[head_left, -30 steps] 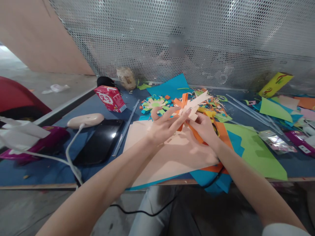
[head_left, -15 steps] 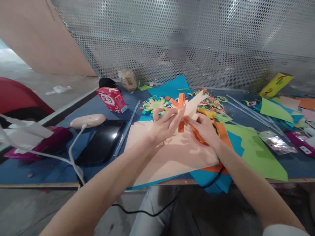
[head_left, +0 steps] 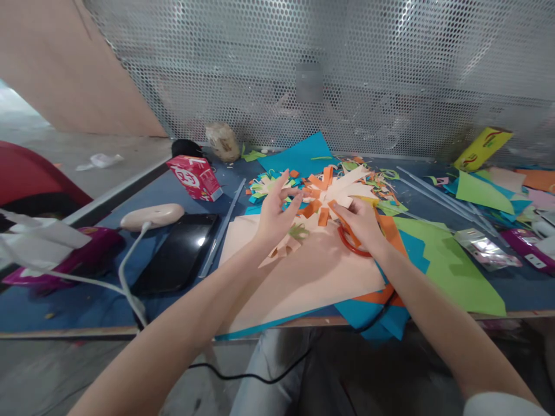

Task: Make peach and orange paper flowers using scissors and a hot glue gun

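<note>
My left hand (head_left: 275, 211) hovers with fingers spread just left of a peach and orange paper flower (head_left: 338, 193); it holds nothing. My right hand (head_left: 362, 225) is closed on the flower's near edge, with an orange scissors loop (head_left: 349, 242) under its palm. A small peach cut piece (head_left: 284, 247) lies on the big peach sheet (head_left: 303, 283) below the left hand. A second paper flower, blue and green (head_left: 269, 184), lies behind the left hand.
Green (head_left: 446, 266), blue (head_left: 303, 153) and orange sheets and scraps cover the blue table (head_left: 87, 300). At the left lie a red carton (head_left: 195, 176), a black tablet (head_left: 180, 251), a pink device with a white cable (head_left: 151, 215) and a magenta object (head_left: 65, 260). A perforated metal screen (head_left: 347, 69) stands behind.
My left hand has let go of the paper flower and opened, moving left. The flower has come down onto the table, my right hand still on it. A peach piece has appeared on the sheet.
</note>
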Motion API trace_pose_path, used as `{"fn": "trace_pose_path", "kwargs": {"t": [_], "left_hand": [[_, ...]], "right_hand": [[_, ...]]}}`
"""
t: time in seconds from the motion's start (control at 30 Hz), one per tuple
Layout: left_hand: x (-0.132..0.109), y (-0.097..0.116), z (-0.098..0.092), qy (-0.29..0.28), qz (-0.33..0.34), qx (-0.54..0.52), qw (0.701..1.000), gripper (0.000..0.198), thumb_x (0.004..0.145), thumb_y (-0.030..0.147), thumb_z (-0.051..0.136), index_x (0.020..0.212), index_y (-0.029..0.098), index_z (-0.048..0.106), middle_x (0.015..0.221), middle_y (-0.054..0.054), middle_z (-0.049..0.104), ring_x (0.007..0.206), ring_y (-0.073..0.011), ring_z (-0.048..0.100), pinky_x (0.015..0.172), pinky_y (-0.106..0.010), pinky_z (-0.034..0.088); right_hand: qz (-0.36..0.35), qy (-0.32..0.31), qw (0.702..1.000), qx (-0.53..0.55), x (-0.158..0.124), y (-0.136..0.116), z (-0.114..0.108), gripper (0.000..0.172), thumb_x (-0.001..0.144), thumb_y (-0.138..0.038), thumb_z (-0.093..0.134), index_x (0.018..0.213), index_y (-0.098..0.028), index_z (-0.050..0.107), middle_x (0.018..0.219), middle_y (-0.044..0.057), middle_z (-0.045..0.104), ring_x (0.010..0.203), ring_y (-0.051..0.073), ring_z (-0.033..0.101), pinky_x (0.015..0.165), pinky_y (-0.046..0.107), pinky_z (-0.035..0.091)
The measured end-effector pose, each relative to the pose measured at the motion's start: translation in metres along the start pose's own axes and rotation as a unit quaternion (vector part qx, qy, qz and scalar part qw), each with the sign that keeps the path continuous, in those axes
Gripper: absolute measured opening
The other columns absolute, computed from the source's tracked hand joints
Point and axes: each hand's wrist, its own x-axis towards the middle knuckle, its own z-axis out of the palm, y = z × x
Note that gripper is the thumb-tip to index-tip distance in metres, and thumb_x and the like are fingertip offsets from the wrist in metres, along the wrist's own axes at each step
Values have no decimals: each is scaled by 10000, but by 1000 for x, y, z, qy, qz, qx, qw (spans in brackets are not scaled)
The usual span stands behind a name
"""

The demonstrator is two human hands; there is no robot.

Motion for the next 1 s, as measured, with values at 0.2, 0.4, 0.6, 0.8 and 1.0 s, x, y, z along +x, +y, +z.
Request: {"fn": "trace_pose_path", "kwargs": {"t": [0.2,0.4,0.6,0.8,1.0], "left_hand": [[0,5,1,-34,-28,-86,995,475,814,275,557,1263,188,432,837,-43,689,882,-162,649,764,-293,487],[-3,8,2,-68,-23,-106,992,489,803,248,568,1266,210,418,832,-24,655,895,-161,641,724,-282,487],[-3,8,2,-98,2,-109,989,537,762,195,609,1264,217,420,826,-5,597,864,-132,611,728,-267,472],[-5,12,2,-132,2,-112,985,551,778,198,570,1301,190,395,854,-30,608,842,-126,604,733,-277,485],[-6,19,3,-136,-33,-121,983,482,734,262,641,1184,158,504,808,-40,663,818,-140,639,760,-294,499]], "right_hand": [[-1,15,1000,-3,1,-1,-1,305,692,-404,631,572,-185,455,546,-53,402,514,78,347,496,235,295],[4,5,1000,27,1,1,0,283,687,-422,632,620,-180,501,585,-38,460,552,98,425,518,238,335],[5,11,1000,7,-1,-3,-1,300,686,-430,638,607,-172,507,563,-41,454,525,85,380,501,234,325],[1,7,1000,-15,0,-4,-1,301,699,-420,623,584,-181,480,561,-39,442,536,91,382,511,242,322],[-5,-6,1000,-9,0,-5,-2,322,696,-432,623,571,-185,458,561,-32,441,540,92,378,503,239,311]]}}
